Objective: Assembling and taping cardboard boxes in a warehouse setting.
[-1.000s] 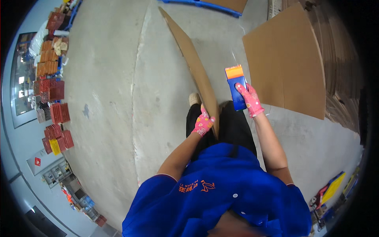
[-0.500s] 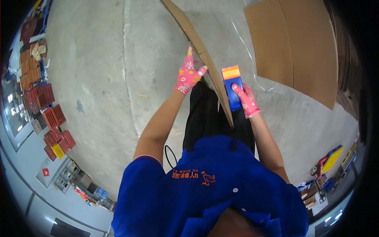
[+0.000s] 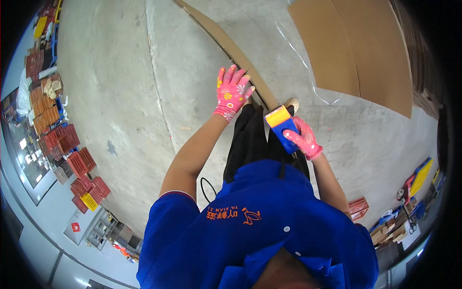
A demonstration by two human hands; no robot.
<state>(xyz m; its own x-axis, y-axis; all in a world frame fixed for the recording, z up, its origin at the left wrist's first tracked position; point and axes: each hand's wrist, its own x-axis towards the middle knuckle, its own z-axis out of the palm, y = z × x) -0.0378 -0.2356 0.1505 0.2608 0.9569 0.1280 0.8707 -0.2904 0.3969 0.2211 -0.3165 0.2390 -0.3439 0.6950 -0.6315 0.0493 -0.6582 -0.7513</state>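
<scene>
the flattened cardboard box [image 3: 231, 48] stands on edge, running from the top centre of the frame down to the middle, seen almost edge-on as a long brown strip. the left hand [image 3: 232, 91], in a pink flowered glove, lies flat against its side near the lower end, fingers [image 3: 230, 77] spread and not curled round anything. at the strip's lower end the right hand [image 3: 303, 139], also pink-gloved, is clenched round the handle of a blue tape dispenser [image 3: 284, 127] with a yellow-orange top (its head sits right against the cardboard's end). a thin clear strand of tape [image 3: 301, 60] curves across the floor from the upper middle toward the right.

to the upper right a large flat cardboard sheet [image 3: 356, 48] lies on the grey concrete floor [image 3: 120, 96], well apart from the hands. the person's blue shirt [image 3: 260, 226] fills the lower centre, black trousers [image 3: 250, 139] above it, and a shoe tip [image 3: 291, 102] shows just beside the dispenser. along the left rim are stacks of red crates [image 3: 79, 164] with a yellow one [image 3: 89, 201] among them. at the lower right, small and bent by the lens, sit a red crate [image 3: 358, 207] and a yellow and blue item [image 3: 421, 176] i cannot identify.
</scene>
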